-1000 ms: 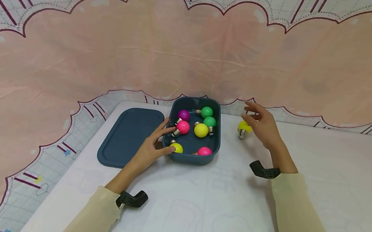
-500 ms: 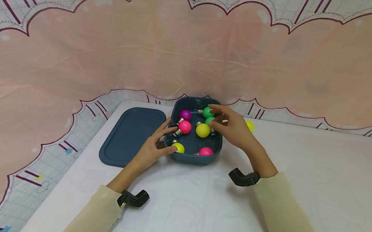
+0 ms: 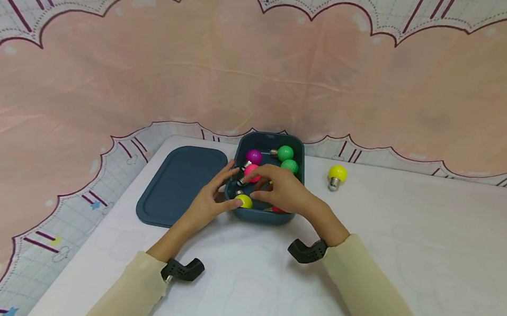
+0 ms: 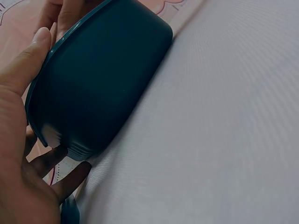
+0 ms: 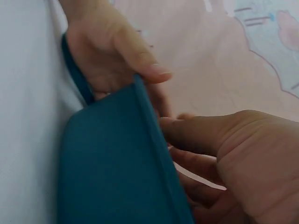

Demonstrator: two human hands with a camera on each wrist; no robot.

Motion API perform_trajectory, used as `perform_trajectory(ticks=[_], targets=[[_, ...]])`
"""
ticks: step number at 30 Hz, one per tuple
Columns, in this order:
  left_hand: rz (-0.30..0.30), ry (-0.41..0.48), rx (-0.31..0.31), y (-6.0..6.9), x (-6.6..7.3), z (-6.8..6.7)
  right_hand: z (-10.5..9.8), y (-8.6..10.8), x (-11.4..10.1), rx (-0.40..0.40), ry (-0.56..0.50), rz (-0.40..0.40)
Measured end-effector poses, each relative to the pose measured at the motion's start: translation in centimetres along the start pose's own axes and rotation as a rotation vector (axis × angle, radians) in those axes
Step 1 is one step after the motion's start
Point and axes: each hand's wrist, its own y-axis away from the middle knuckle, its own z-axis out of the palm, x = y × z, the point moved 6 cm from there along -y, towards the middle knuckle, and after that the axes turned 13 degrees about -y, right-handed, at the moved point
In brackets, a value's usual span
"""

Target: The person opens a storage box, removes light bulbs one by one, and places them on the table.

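At the near left corner of the open box [image 3: 257,217], held the left grip [image 3: 206,199] with thumb over the near rim and fingers spread along the outside of the left wall. Grasped the corner between the two, most likely to stop the box from sliding during work inside. Held the right grip [image 3: 280,188] within the box, to the right of the left grip, with wrist over the right wall and bent fingers pointing left and down. Could not tell a pinch from a mere touch, with the fingertips partly hidden in both the head and right wrist views. Saw only a sliver of yellow [image 3: 271,183] under that grip. Had a pink bulb [image 3: 250,170] right beside its fingers, a purple bulb [image 3: 254,156] farther beyond, a green bulb [image 3: 289,165] and a second green bulb [image 3: 285,153] beyond the knuckles, and a yellow bulb [image 3: 244,201] next to the left thumb. Had the lid [image 3: 175,185] flat on the surface [image 3: 414,254], just left of the left grip, presumably there to leave the top uncovered. Had a lone yellow bulb [image 3: 337,173] outside the box, right of and beyond the right grip, perhaps for easy reach.
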Motion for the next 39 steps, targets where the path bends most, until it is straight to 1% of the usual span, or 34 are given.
perform_trajectory(ticks=[1, 5, 11, 13, 16, 20, 23, 26, 28, 33, 36, 39], targets=[[0.0, 0.007, -0.003, 0.1, 0.3, -0.1, 0.3, -0.1, 0.0, -0.028, 0.002, -0.006], [0.014, 0.023, -0.002, 0.0, 0.2, -0.1, 1.2, -0.4, 0.2, -0.129, 0.014, -0.013], [0.014, 0.02, 0.005, 0.0, 0.2, -0.2, 1.9, -0.7, 0.1, -0.263, 0.092, -0.02], [0.014, 0.017, 0.008, 0.0, 0.3, -0.2, 2.0, -0.8, 0.1, -0.296, 0.119, -0.019], [0.016, 0.017, 0.01, 0.0, 0.4, -0.2, 2.0, -0.8, 0.2, -0.323, 0.147, -0.002], [0.015, 0.022, 0.009, 0.0, 0.1, -0.2, 1.8, -0.8, 0.4, -0.343, 0.176, 0.016], [0.018, 0.025, 0.013, -0.2, -1.0, 0.0, 1.6, -0.9, 0.4, -0.345, 0.218, 0.016], [0.019, 0.009, 0.021, -0.4, -2.3, 0.2, 1.6, -1.2, 0.4, -0.337, 0.255, 0.02], [0.018, -0.001, 0.026, -0.4, -2.9, 0.3, 1.5, -1.3, 0.5, -0.328, 0.279, 0.028], [0.024, 0.003, 0.03, -0.3, -3.1, 0.4, 1.1, -1.5, 0.9, -0.301, 0.309, 0.082], [0.022, -0.004, 0.03, -0.3, -3.0, 0.4, 0.8, -1.6, 1.1, -0.285, 0.304, 0.114], [0.01, -0.01, 0.026, -0.4, -2.9, 0.4, 0.4, -1.6, 1.4, -0.272, 0.29, 0.126]])
